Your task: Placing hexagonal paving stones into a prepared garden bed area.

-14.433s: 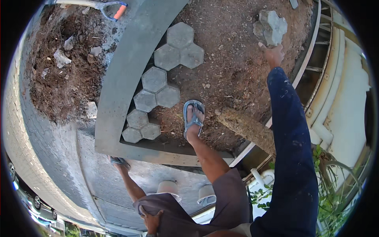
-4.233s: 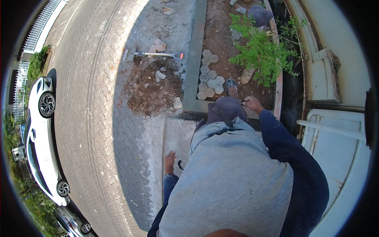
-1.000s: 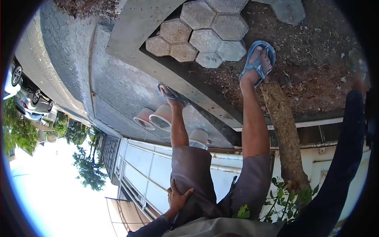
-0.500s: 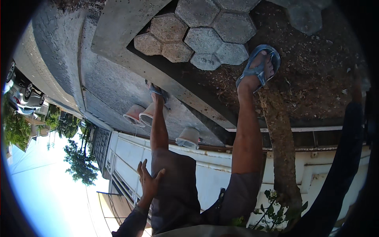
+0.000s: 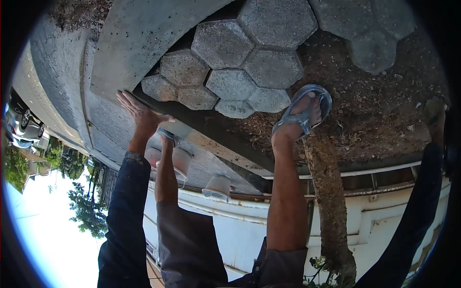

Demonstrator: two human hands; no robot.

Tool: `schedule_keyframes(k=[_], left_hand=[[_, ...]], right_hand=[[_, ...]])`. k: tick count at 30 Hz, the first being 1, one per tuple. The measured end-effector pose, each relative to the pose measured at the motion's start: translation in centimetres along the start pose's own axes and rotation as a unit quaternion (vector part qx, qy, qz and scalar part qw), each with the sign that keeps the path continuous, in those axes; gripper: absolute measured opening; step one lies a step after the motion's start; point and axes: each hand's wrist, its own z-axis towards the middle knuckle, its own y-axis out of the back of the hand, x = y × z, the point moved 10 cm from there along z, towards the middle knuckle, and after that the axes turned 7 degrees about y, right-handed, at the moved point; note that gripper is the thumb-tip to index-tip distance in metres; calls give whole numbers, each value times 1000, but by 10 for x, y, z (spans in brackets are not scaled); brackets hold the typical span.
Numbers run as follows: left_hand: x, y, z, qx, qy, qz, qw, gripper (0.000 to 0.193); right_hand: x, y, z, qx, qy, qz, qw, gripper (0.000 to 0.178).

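Note:
My left hand (image 5: pixel 140 114) is open, its fingers stretched out and the thumb apart. It reaches to the outer edge of the concrete curb (image 5: pixel 139 43), near the corner, and appears to rest on it with nothing held. At the far right, my right hand (image 5: pixel 434 117) is low over the dark soil (image 5: pixel 379 108). Shadow and the picture's rim hide its fingers, so I cannot make out whether it holds anything. Several hexagonal grey paving blocks (image 5: pixel 271 24) lie fitted together inside the curb, between my hands.
My sandalled foot (image 5: pixel 302 110) stands on soil beside the pavers; the other foot (image 5: pixel 168 137) is outside the curb. A tree trunk (image 5: pixel 326 192) rises near my leg. Buckets (image 5: pixel 217 187) stand by the white wall (image 5: pixel 240 216). More pavers (image 5: pixel 372 50) lie at the upper right.
My left hand has moved from beside my thigh up and forward to the curb's corner. The view has lowered toward the pavers, which look larger.

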Motion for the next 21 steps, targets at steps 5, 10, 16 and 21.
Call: schedule_keyframes(k=[5, 10, 16, 21], left_hand=[[3, 7, 1, -3, -9, 26, 1000, 179], [9, -10, -5, -5, 5, -6, 1000, 178], [1, 5, 0, -16, 3, -40, 999, 176], [2, 4, -4, 3, 7, -62, 998, 173]], right_hand=[[38, 122, 131, -7, -25, 96, 995, 40], [34, 102, 112, 36, -19, 115, 993, 43], [7, 24, -45, 25, -88, 86, 992, 55], [24, -38, -183, 59, -201, 140, 968, 59]])
